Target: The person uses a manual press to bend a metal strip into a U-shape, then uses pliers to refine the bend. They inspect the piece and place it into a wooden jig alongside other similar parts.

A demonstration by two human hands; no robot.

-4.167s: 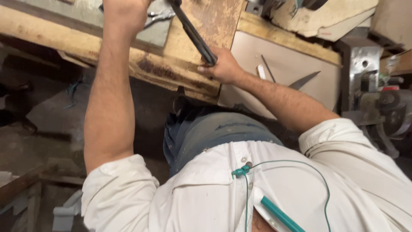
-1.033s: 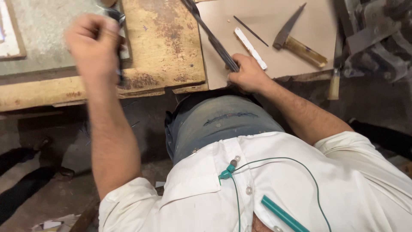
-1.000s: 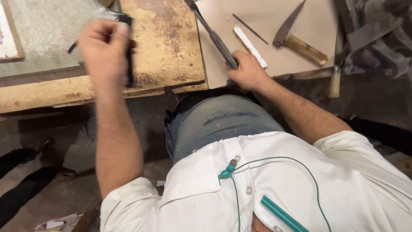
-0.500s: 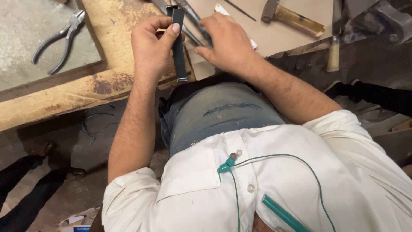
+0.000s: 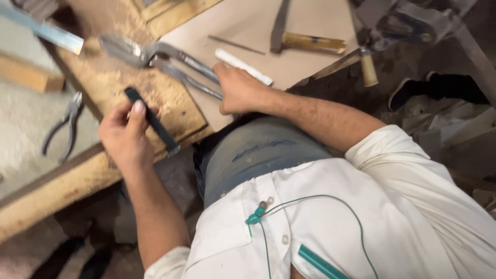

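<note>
- Black flat bar [image 5: 152, 122]: your left hand [image 5: 125, 139] grips it above the wooden surface [image 5: 111, 82].
- Tin snips [image 5: 160, 59]: your right hand [image 5: 238, 91] closes over their handles.

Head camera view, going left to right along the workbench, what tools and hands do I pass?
Pliers → left hand holding a black bar → right hand on metal shears → wooden-handled knife → hammer handle.
</note>
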